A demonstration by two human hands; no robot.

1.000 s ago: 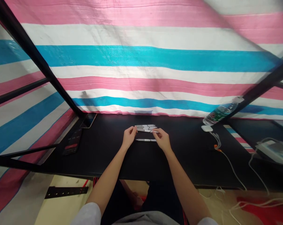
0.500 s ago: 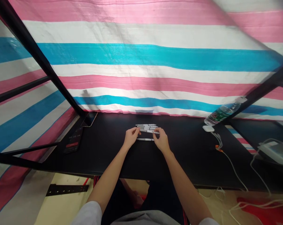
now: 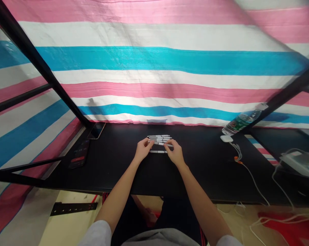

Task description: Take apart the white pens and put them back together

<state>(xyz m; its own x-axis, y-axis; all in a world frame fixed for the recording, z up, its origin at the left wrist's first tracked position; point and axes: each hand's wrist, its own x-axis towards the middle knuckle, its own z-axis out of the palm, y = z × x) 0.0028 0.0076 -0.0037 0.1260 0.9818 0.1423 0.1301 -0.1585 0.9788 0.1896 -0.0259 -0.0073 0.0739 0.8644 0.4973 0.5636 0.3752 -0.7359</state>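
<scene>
A white pen (image 3: 159,144) with dark markings lies crosswise between my two hands. My left hand (image 3: 142,150) has thumb and fingers pinched at its left end. My right hand (image 3: 176,153) grips the same pen near its right end, and part of it shows beyond the fingers. Just behind are several similar white pens (image 3: 159,136), lined up side by side on the black table. Closer to me, one more pen (image 3: 158,151) rests by itself, parallel to the others; my fingers partly cover its ends.
Two phones lie at the left, one (image 3: 96,131) by the frame post and one with a lit timer (image 3: 79,154). A plastic bottle (image 3: 242,122) leans at the back right, near a white charger (image 3: 226,138) with cables. Black posts and striped sheeting enclose the black table (image 3: 105,171).
My right hand's fingertips have slid slightly left along the pen. The left hand stays at the pen's left end. The view shifts a little.
</scene>
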